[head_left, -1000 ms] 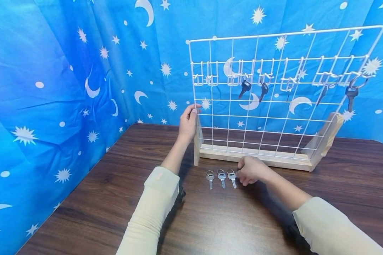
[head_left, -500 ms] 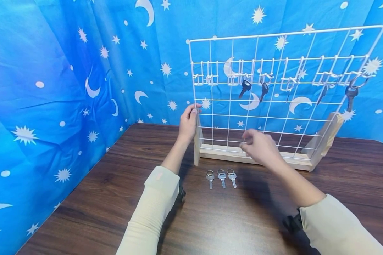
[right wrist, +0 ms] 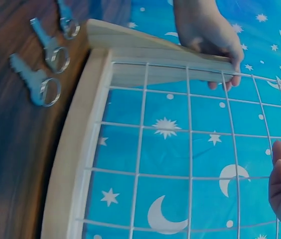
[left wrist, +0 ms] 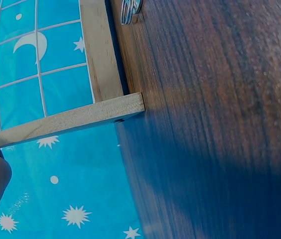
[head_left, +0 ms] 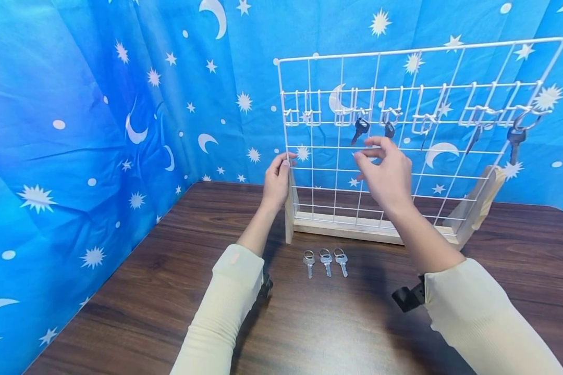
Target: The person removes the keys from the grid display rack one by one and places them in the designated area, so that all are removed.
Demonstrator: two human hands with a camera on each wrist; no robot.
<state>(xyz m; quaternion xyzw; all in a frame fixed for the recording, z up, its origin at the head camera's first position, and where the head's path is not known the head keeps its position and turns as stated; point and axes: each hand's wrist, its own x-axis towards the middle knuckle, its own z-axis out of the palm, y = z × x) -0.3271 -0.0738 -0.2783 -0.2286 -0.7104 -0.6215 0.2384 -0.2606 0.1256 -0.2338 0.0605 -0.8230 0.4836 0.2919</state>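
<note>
Wooden upright point(head_left: 289, 219) in left hand point(head_left: 277, 181), right hand point(head_left: 388, 174) near key point(head_left: 389, 129)

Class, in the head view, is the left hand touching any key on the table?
No, the left hand holds the side of the rack, apart from the three keys on the table.

The base point(head_left: 342, 227) stands on the table point(head_left: 169, 281), the grid point(head_left: 338, 147) upright in it, the curtain point(head_left: 169, 125) behind. Hooks point(head_left: 342, 124) line the grid's upper part; hanging keys point(head_left: 360, 127) occupy its middle and right. Three loose keys point(head_left: 326, 260) lie before the base. The left hand point(head_left: 277, 179) is at the grid's left edge, the right hand point(head_left: 387, 172) before its middle.
</note>
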